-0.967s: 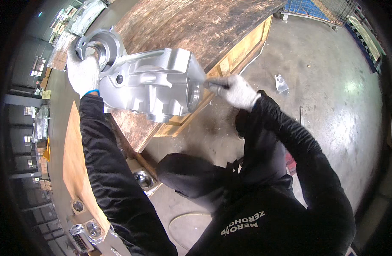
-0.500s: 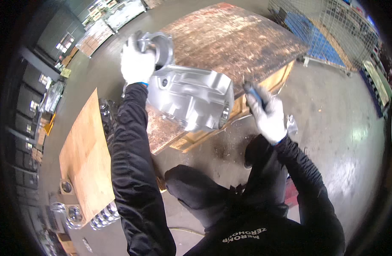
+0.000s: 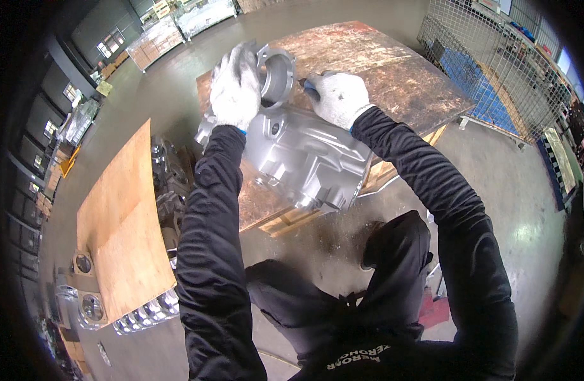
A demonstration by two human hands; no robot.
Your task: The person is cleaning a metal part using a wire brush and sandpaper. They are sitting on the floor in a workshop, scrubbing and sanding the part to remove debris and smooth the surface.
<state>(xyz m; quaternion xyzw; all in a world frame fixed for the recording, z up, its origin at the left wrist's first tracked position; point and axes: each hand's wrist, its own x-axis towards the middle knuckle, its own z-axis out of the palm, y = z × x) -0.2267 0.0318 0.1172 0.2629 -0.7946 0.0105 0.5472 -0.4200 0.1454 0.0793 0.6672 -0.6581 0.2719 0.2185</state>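
A large silver cast-metal housing [image 3: 304, 155] lies on a worn wooden tabletop [image 3: 393, 70], with a round ring-shaped collar [image 3: 280, 79] at its far end. My left hand [image 3: 236, 89], in a white glove, is closed on the left side of that collar. My right hand [image 3: 337, 96], gloved too, is closed around a slim hand tool [image 3: 312, 89] with a blue and dark handle. The tool's dark tip points at the collar's right side; I cannot tell whether it touches. Most of the handle is hidden by the fingers.
Left of the table, a plywood sheet [image 3: 123, 222] stands beside more metal castings [image 3: 168, 165]. Other castings with round openings [image 3: 92, 305] sit at the lower left. A wire mesh cage [image 3: 495, 70] with blue inside is at the far right. My legs are close to the table's near edge.
My right hand has swung up and left with the tool, from beside the table to the collar. The left hand stays on the collar; the whole view has shifted slightly.
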